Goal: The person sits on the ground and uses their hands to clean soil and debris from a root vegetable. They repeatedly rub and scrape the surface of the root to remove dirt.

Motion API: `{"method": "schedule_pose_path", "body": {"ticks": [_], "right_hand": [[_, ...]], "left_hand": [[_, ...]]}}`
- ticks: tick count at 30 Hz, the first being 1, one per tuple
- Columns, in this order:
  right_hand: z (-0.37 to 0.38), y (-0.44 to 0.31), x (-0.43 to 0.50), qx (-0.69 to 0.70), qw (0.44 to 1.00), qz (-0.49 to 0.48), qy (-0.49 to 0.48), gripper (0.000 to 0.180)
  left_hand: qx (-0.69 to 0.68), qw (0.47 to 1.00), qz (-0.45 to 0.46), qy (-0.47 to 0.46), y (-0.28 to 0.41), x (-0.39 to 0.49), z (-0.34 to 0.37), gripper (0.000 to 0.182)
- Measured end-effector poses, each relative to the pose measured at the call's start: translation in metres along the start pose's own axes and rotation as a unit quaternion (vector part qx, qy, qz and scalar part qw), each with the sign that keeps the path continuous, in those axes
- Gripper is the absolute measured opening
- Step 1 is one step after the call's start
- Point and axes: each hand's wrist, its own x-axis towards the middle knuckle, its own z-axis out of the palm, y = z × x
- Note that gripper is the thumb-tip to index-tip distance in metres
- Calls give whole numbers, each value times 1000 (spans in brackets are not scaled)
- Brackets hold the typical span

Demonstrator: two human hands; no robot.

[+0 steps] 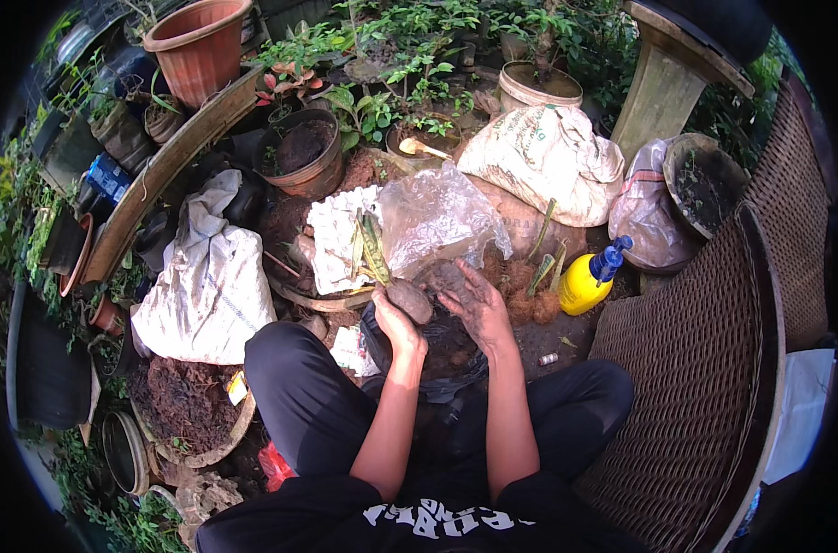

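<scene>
My left hand [399, 325] holds a rounded ball of soil [410, 301] from which a variegated plant cutting [373, 250] rises, its leaves yellow-edged and green. Close to its right, my right hand [480, 307] is smeared with mud, fingers spread around a dark, wet lump of soil [445, 278]. Beneath both hands a black plastic bag [453, 383] contains dark soil [450, 352]. A crumpled clear plastic bag [436, 214] is just beyond them, overlapping a white egg tray [336, 238].
Fibre-wrapped balls with cut leaves [536, 304] stand to the right, beside a yellow spray bottle [588, 280]. A wicker chair [675, 359] curves along my right side. White sacks [211, 290] and a soil-filled pot [191, 408] are at left. Potted plants line the back.
</scene>
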Motion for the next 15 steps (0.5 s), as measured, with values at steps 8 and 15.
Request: {"method": "schedule_pose_path", "body": {"ticks": [8,15], "right_hand": [[-3,-4,-2,11,999,-16,-36,48],[-4,-4,-2,2,1000,-21,-7,50]], "left_hand": [[0,1000,5,2,2,-1,1,42],[3,1000,-5,3,6,-3,4,42]]}}
